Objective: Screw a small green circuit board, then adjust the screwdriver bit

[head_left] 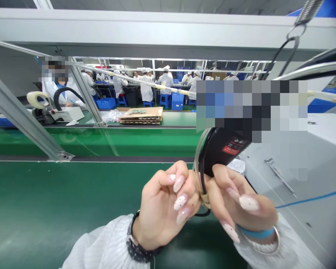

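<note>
In front of me, a black device (226, 149) with a red label stands tilted, its upper part hidden by a blurred patch. A black cable and a clear tube (197, 157) run down along its left side, bound low down by a tan band of tape (205, 200). My left hand (170, 201) is closed, its fingers curled against the cable from the left. From the right, my right hand (238, 198) is closed too, its fingers pinched at the cable beside the tape and below the device. The exact contact between the fingertips is hidden.
A green bench (58, 209) lies below my hands, with a grey machine housing (305, 175) and a metal tool on it at right. Stacked cardboard trays (141, 116) and a tape dispenser (42, 106) stand beyond. A metal strut (25, 112) slants at left; people in white work behind.
</note>
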Available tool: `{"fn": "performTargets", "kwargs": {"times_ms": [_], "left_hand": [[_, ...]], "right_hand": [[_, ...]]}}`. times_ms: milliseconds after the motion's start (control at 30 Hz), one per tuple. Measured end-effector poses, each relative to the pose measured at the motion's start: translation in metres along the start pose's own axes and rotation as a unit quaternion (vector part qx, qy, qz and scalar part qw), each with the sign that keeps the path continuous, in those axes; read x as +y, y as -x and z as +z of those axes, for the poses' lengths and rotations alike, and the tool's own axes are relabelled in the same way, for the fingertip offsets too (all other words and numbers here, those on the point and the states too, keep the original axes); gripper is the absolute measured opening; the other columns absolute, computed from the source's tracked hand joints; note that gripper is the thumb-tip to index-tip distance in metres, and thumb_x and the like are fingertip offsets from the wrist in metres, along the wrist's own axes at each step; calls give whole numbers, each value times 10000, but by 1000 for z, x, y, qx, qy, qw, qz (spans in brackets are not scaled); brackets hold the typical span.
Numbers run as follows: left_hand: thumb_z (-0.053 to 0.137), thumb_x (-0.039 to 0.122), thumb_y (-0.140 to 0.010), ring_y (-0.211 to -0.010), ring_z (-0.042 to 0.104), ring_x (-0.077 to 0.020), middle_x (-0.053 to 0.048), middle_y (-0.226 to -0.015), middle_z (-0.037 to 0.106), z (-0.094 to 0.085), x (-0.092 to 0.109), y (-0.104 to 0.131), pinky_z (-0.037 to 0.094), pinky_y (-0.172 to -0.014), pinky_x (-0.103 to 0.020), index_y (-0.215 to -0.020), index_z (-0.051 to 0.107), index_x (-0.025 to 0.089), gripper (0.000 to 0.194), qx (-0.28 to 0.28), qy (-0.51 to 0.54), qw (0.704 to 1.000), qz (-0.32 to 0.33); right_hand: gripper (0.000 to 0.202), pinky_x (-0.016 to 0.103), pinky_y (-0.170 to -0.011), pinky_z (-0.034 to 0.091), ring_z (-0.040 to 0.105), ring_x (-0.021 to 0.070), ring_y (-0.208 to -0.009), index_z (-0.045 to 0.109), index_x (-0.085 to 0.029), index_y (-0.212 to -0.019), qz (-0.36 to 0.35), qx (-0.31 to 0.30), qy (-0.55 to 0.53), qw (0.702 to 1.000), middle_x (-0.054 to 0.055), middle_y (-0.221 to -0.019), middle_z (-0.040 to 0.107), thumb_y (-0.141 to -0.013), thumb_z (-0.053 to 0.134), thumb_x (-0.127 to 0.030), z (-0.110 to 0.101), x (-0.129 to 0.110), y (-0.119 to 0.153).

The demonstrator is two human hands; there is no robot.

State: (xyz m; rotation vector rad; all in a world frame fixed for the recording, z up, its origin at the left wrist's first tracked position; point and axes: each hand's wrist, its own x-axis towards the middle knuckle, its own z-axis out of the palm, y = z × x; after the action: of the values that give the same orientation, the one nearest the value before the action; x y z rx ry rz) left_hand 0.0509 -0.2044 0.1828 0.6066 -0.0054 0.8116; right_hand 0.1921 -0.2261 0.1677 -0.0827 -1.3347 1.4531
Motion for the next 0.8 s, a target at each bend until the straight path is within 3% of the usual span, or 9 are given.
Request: {"fn": "performTargets", "kwargs": {"times_ms": [233, 533, 800], "left_hand": [[407, 166, -744, -354, 299, -74, 34, -453, 328, 2, 0, 0, 238, -390, -181, -578, 395, 171, 166, 4, -15, 1000, 1], [378, 202, -803, -356, 320, -79, 28, -469, 358, -6, -8, 3, 209, -353, -197, -630, 415, 177, 180, -61, -85, 993, 62], [408, 195, -783, -353, 313, -75, 31, -457, 353, -4, -6, 2, 220, -366, -193, -616, 428, 171, 170, -42, -64, 996, 36]], "right_hand": [[328, 256, -514, 275, 330, 132, -501, 289, -221, -681, 5, -5, -2, 1000, -39, -470, 465, -847, 553, -320, 1, 1, 0], [295, 291, -584, 242, 301, 138, -510, 287, -214, -693, -6, -24, -2, 1000, -51, -463, 431, -855, 525, -282, -1, 0, -2], [273, 282, -569, 256, 301, 130, -491, 307, -214, -710, -14, -13, 4, 1000, -57, -469, 443, -860, 524, -283, 0, 1, -1]]}}
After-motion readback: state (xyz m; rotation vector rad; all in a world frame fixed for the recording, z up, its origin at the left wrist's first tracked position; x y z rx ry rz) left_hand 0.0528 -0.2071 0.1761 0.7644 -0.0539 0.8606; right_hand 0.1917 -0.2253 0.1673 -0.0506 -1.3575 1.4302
